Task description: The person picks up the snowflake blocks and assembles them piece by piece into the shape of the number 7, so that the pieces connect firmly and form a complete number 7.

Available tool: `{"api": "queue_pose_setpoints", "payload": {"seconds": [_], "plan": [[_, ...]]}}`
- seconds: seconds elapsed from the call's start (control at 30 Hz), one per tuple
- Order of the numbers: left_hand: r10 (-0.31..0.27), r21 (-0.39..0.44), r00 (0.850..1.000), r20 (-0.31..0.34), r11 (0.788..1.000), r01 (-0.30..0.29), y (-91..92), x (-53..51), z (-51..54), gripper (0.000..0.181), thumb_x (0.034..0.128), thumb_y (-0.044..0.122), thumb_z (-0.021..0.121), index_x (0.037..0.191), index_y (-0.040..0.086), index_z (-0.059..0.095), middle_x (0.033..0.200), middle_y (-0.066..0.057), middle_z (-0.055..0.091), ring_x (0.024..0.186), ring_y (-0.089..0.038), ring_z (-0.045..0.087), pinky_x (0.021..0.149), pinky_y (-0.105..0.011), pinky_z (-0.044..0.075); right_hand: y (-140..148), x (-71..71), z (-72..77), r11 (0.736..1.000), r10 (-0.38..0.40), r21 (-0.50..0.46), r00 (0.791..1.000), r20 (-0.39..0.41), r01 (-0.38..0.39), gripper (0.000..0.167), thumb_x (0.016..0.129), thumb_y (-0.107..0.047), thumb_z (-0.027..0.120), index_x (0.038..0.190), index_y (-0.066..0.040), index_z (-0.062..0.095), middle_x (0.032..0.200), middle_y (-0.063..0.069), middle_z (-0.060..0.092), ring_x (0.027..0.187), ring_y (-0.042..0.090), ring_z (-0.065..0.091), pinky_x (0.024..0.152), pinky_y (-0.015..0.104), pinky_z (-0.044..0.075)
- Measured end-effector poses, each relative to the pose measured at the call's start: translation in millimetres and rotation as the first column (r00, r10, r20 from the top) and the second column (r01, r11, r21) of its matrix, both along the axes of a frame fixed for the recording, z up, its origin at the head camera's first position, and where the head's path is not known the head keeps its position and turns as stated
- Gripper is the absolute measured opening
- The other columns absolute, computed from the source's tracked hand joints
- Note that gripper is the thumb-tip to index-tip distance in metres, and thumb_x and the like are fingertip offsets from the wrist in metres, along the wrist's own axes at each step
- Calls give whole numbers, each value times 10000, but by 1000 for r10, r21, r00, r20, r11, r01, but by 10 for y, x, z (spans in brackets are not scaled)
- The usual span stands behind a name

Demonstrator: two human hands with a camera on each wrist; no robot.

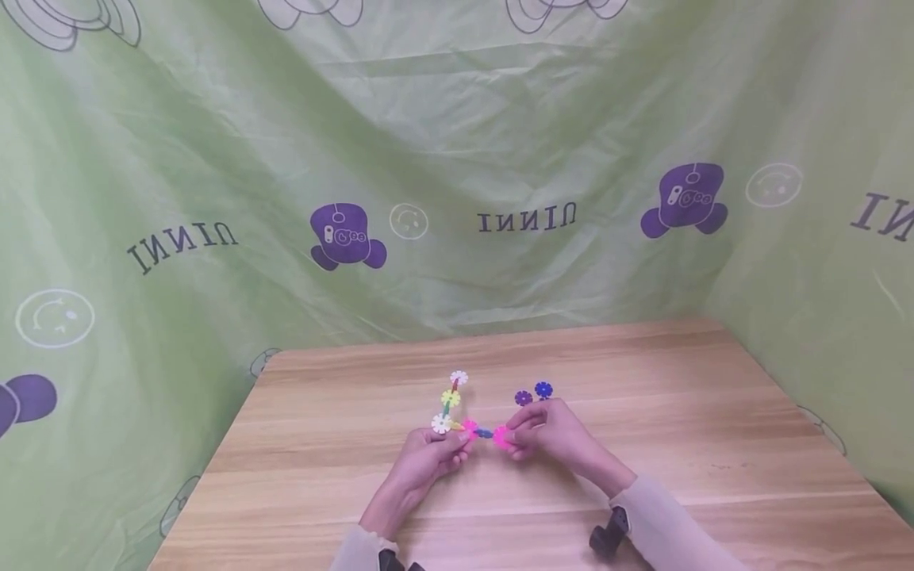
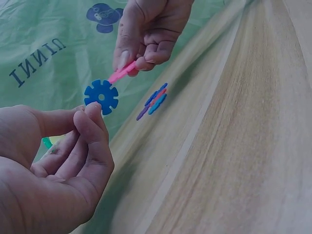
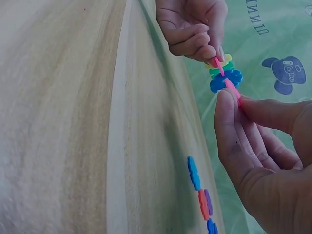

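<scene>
Between the left hand [image 1: 427, 460], pinching a pink disc [image 1: 468, 428], and the right hand [image 1: 558, 436], pinching a second pink disc [image 1: 501, 436], sits a blue disc [image 1: 484, 434]. Step in hand appears to be joining; next move calls for aligned notches, steady pressure. A disc chain [image 1: 450, 398] extends beyond the left hand; further discs [image 1: 524, 398] lie on the tabletop [image 1: 643, 381].

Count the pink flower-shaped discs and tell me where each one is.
2. The first pink disc is pinched in the left hand; the second pink disc is pinched in the right hand. A blue disc sits between them. Others could be hidden behind the hands.
</scene>
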State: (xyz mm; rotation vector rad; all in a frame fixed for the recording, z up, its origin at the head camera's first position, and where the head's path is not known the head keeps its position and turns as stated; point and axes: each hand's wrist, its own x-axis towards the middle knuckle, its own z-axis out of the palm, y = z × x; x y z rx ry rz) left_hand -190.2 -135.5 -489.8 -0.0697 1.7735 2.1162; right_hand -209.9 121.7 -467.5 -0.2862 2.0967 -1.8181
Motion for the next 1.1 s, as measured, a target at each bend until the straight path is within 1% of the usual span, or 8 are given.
{"api": "queue_pose_setpoints", "payload": {"seconds": [0.3, 0.53, 0.7, 0.9, 1.1], "plan": [[-1, -16, 1000, -6, 1000, 0, 41, 13, 9, 311, 964, 129, 738, 1191, -81, 707, 926, -32, 774, 814, -64, 698, 740, -164, 597, -13, -7, -23, 1000, -3, -15, 1000, 13, 3, 238, 898, 48, 720, 1119, 128, 687, 920, 168, 765, 782, 245, 785, 764, 398, 682], [4, -52, 1000, -14, 999, -5, 75, 38, 10, 272, 952, 133, 750, 1140, -61, 732, 834, 17, 761, 759, -53, 679, 686, -154, 581, -5, -8, -17, 1000, 2, 29, 1000, -2, -2, 207, 902, 41, 709, 1100, 101, 708, 924, 156, 772, 773, 228, 775, 756, 388, 680], [9, -67, 1000, -12, 998, -10, 97, 41, 32, 255, 939, 131, 760, 1113, -54, 743, 814, 14, 756, 718, -48, 652, 660, -153, 567, 12, -5, 18, 999, 14, 36, 1000, -10, -13, 205, 902, 50, 702, 1100, 101, 711, 922, 163, 761, 771, 236, 773, 764, 399, 680], [17, -57, 1000, -3, 998, -17, 110, 41, 66, 275, 944, 106, 744, 1154, -71, 723, 819, -5, 751, 712, -58, 641, 640, -148, 546, 5, -8, 3, 999, 21, 34, 1000, -8, -21, 199, 903, 64, 685, 1097, 100, 707, 931, 162, 756, 776, 225, 767, 769, 388, 679], [4, -62, 1000, 4, 998, -3, 95, 44, 89, 310, 942, 112, 748, 1202, -54, 720, 815, 6, 746, 714, -56, 626, 628, -144, 520, -13, 9, -31, 999, 29, 16, 999, 18, -29, 195, 911, 12, 718, 1095, 75, 706, 938, 156, 769, 796, 223, 762, 786, 379, 676]]}}
